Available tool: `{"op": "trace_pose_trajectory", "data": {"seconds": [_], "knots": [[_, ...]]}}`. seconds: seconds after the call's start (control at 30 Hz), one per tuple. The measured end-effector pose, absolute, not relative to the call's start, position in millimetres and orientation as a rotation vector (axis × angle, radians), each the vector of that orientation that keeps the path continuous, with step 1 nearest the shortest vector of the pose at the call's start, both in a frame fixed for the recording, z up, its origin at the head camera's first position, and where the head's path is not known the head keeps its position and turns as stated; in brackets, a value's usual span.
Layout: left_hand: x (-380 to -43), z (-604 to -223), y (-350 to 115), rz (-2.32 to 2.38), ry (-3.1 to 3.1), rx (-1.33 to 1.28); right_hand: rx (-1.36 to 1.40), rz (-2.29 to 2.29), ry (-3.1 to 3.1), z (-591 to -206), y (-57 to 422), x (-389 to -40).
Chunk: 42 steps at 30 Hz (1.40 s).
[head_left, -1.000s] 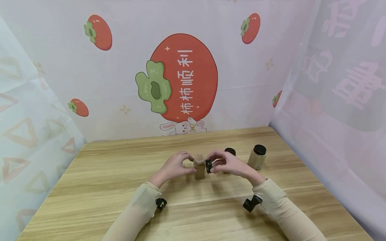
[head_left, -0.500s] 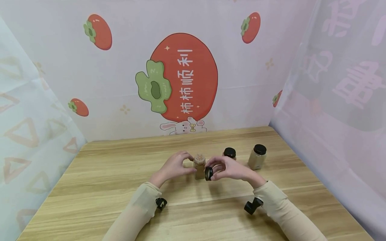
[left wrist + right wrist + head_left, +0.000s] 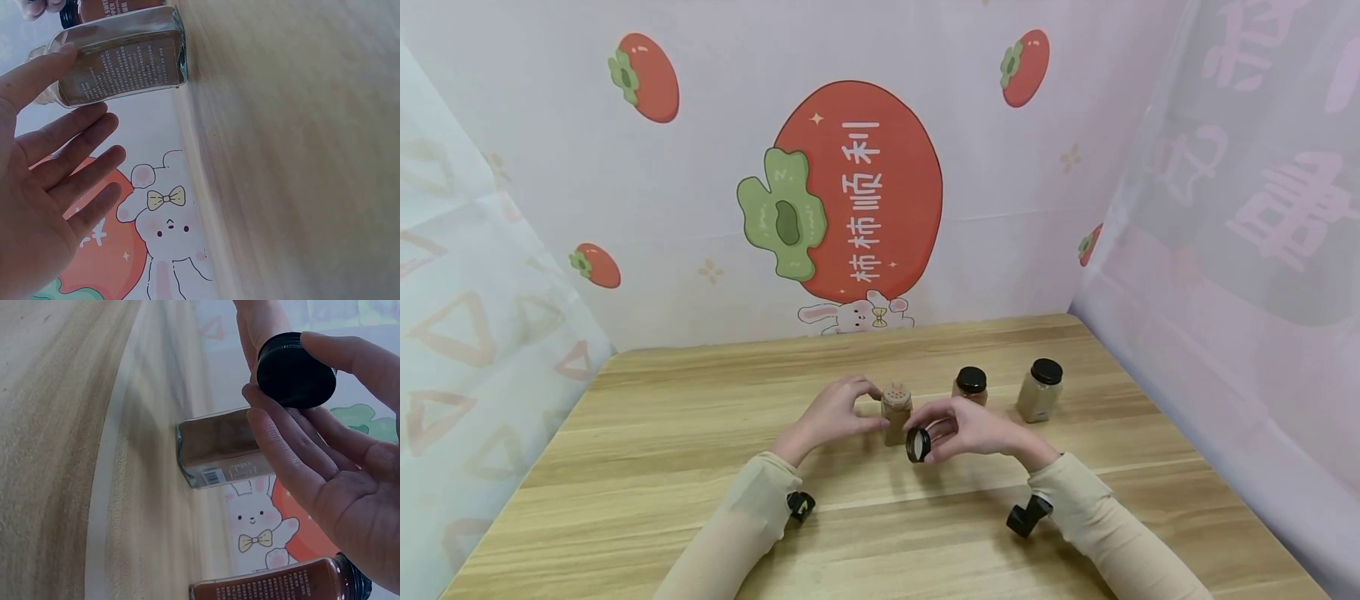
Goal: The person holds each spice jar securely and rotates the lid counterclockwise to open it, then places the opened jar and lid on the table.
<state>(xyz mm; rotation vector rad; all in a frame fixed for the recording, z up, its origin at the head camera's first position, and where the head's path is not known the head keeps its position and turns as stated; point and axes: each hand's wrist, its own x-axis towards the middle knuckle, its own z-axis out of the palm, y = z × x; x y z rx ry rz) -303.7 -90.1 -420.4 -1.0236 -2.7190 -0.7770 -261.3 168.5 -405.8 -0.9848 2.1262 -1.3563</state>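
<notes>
A glass spice jar (image 3: pixel 896 423) of brown powder stands upright on the wooden table, its perforated shaker top exposed. My left hand (image 3: pixel 835 419) holds it near the top; the left wrist view has the thumb on the printed side of the jar (image 3: pixel 131 69) and the fingers by its other side. Just right of the jar, my right hand (image 3: pixel 976 430) pinches a round black lid (image 3: pixel 918 445), tipped on edge with its hollow inside toward the left. In the right wrist view, the thumb and fingertips hold the rim of the lid (image 3: pixel 295 378).
Behind my right hand stands a second spice jar (image 3: pixel 972 385), reddish-brown inside and capped in black. Farther right is a jar (image 3: pixel 1039 398) of pale powder, also black-capped. A printed cloth backdrop (image 3: pixel 700 183) rises at the table's back edge, with more cloth along both sides.
My right hand has carried the lid down from beside the jar's top and toward me, turning its hollow side more into view. The left hand and jar stay in place.
</notes>
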Motion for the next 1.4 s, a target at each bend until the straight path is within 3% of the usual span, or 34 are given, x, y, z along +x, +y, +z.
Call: {"op": "trace_pose_trajectory", "data": {"seconds": [1.4], "knots": [[-303, -418, -90, -0.789, -2.708, -1.043, -0.971, -1.197, 2.104, -436, 143, -266]]}}
